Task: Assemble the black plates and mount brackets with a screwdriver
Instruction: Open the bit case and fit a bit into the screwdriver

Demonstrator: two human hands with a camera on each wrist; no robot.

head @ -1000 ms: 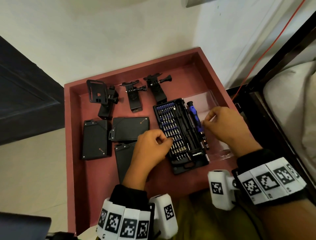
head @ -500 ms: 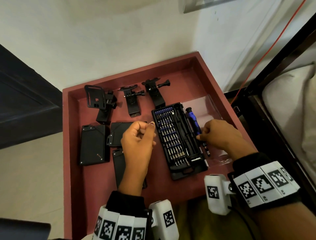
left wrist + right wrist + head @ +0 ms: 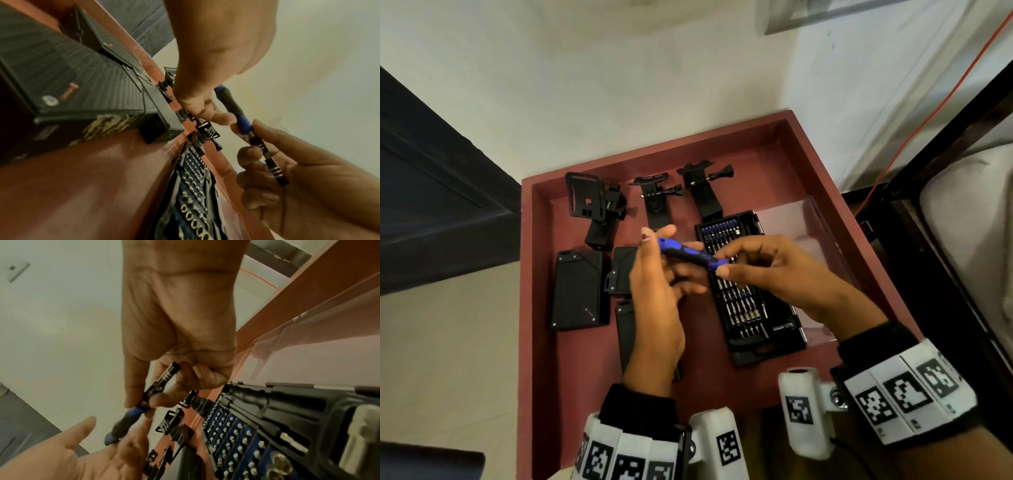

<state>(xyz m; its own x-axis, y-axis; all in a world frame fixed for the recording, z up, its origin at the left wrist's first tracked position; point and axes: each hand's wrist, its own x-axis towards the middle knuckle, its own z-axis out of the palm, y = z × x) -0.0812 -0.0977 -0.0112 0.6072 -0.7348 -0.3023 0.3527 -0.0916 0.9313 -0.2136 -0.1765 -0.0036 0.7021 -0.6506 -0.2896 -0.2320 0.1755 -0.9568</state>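
A blue and black screwdriver (image 3: 688, 255) hangs level above the red tray (image 3: 527, 308). My right hand (image 3: 722, 262) pinches its thin black shaft end (image 3: 162, 382). Its blue handle end lies between the thumb and fingers of my left hand (image 3: 659, 234). Three black plates (image 3: 578, 287) (image 3: 621, 270) (image 3: 625, 329) lie flat on the tray's left half, partly hidden by my left hand. At the tray's far side stand three black mount brackets (image 3: 599, 205) (image 3: 655, 202) (image 3: 702, 192).
An open black bit case (image 3: 750, 301) with rows of bits lies under my right hand, its clear lid (image 3: 798, 219) folded out to the right. A dark bed frame (image 3: 928, 205) and an orange cable (image 3: 928, 120) run along the right of the tray.
My right hand has lifted the screwdriver out of the bit case. My left hand has risen from the bit rows and met the handle end above the tray.
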